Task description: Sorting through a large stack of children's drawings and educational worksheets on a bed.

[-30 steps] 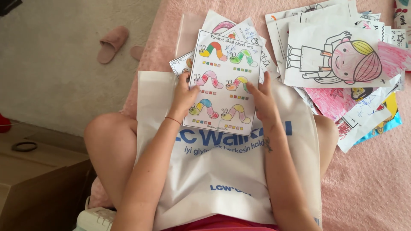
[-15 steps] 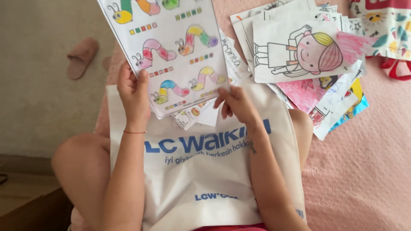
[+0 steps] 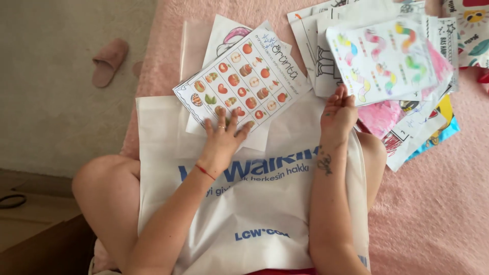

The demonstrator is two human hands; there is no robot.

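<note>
Head view, looking down at a person seated on a pink bedspread (image 3: 433,214) with a white carrier bag (image 3: 254,203) spread over the lap. The left hand (image 3: 222,136) lies flat, fingers spread, on the near edge of a worksheet printed with rows of apples and other fruit (image 3: 242,81); it presses the sheet down and grips nothing. That fruit sheet tops a small stack lying partly on the bag and partly on the bedspread, with its long axis running diagonally from lower left, under the hand, up to the far right. The right hand (image 3: 338,112) is open, fingers together and pointing away from the body, its fingertips touching the near edge of a sheet of coloured caterpillars (image 3: 387,58). This caterpillar sheet lies on top of a larger, loose heap of coloured drawings (image 3: 412,122) to the right of the lap, so it sits just ahead of the right hand and well apart from the left. The two piles lie side by side with a narrow gap between them, each one nearest its own hand. A pink slipper (image 3: 108,61) lies on the floor at the far left.
</note>
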